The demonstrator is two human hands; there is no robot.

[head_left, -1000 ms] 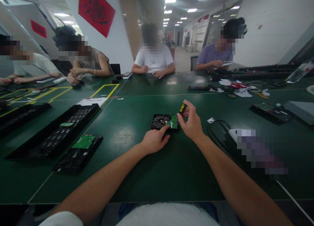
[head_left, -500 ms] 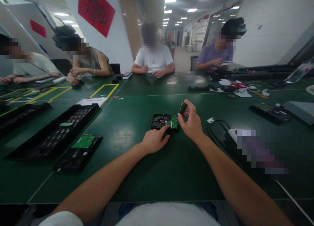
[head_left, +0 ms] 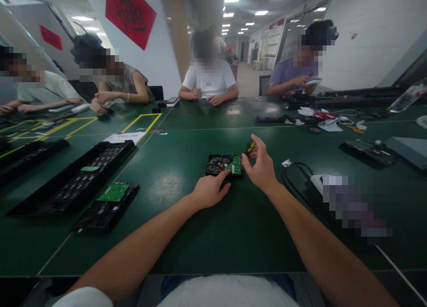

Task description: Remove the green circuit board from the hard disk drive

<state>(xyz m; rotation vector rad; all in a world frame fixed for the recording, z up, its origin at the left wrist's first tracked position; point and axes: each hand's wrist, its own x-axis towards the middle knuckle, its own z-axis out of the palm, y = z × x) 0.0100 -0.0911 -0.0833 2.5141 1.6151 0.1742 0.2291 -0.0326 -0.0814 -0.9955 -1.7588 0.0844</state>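
A hard drive (head_left: 223,164) lies on the green table (head_left: 187,227), underside up, with a green circuit board at its right end. My left hand (head_left: 210,190) rests on the table at the drive's near edge, fingertips touching it, fingers loosely curled. My right hand (head_left: 262,164) hovers just right of the drive, fingers pinched round a small black and yellow screwdriver (head_left: 249,145) held upright over the drive's right end.
Long black trays (head_left: 76,178) with a green board (head_left: 114,192) lie at left. A cable and a white block (head_left: 315,179) sit at right, more boards (head_left: 365,147) farther right. Scissors and scraps (head_left: 325,116) lie beyond. Several people sit round the table's far side.
The screwdriver has turned slightly in my right fingers. The person at far right has raised a small object. My hands have stayed in place.
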